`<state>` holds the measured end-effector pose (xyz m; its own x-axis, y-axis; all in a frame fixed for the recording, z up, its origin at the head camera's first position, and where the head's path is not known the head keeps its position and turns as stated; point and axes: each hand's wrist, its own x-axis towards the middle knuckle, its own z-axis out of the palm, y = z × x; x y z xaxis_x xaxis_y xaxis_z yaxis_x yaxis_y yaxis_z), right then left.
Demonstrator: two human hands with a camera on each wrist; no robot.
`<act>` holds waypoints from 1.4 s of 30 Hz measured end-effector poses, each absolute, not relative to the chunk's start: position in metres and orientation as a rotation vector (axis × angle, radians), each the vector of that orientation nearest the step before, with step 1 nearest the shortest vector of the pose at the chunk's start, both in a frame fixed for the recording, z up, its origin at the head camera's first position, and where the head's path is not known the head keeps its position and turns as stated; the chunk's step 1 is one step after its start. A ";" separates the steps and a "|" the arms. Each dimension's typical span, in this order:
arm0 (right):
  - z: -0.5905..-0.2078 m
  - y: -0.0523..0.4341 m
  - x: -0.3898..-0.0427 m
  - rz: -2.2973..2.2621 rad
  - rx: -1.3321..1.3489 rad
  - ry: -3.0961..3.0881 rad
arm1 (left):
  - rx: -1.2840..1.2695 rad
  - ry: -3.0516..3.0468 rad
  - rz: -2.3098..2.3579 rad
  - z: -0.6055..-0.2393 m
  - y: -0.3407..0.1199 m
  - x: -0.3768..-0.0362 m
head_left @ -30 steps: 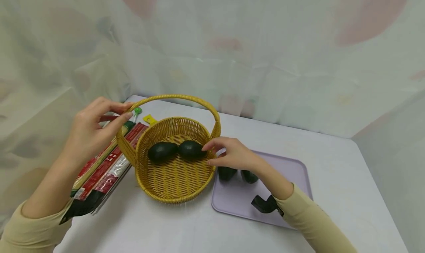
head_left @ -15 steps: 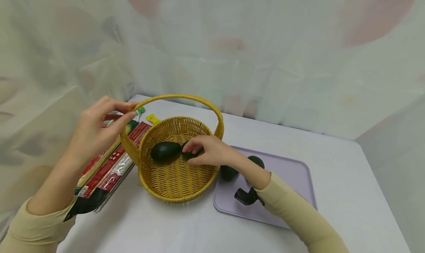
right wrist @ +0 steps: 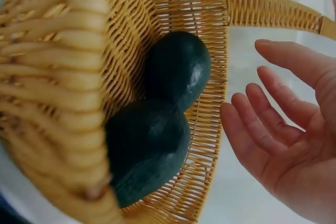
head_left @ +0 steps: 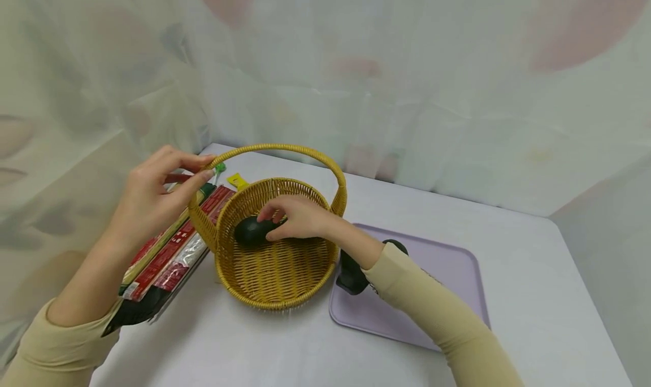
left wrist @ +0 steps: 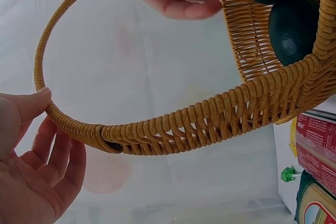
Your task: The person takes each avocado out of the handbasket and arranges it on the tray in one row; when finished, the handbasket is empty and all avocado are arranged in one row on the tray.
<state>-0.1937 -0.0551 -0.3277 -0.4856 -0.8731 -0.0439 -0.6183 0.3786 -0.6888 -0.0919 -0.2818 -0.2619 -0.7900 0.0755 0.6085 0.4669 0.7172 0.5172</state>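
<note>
My left hand (head_left: 152, 200) pinches the arched handle of a yellow wicker basket (head_left: 274, 277) between thumb and fingers. Two dark green avocados lie side by side in the basket; the left avocado (head_left: 249, 233) shows in the head view, while my right hand mostly covers the other. Over the basket, my right hand (head_left: 297, 217) hovers with loosely bent fingers. In the right wrist view, that hand is apart from both the rounder avocado (right wrist: 178, 69) and the larger-looking avocado (right wrist: 149, 150), with nothing in its fingers.
A lilac tray (head_left: 452, 268) lies right of the basket; dark avocados on it are partly hidden by my right arm and its black wrist mount. Red and clear packets (head_left: 178, 246) lie left, under my left forearm. A small yellow object (head_left: 236, 181) sits behind the basket.
My right hand has moved left, from the basket's right rim to above the avocados inside. My left hand keeps its hold on the handle. The whole view has shifted slightly.
</note>
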 end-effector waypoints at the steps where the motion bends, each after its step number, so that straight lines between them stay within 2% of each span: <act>1: -0.328 -0.058 -0.195 -0.854 -1.291 2.244 | -0.409 -2.359 -0.918 -0.262 -0.282 -0.092; 17: -0.346 -0.093 -0.224 -0.810 -1.370 2.173 | -0.402 -2.363 -0.917 -0.263 -0.284 -0.092; 42: -0.367 -0.110 -0.229 -0.499 -1.386 2.140 | -0.375 -2.374 -0.919 -0.262 -0.287 -0.088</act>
<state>-0.2292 -0.1099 -0.3671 -0.3274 -0.9149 -0.2361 -0.7163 0.4033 -0.5695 -0.0877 -0.2868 -0.2619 -0.8034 0.0555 0.5929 0.4402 0.7258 0.5286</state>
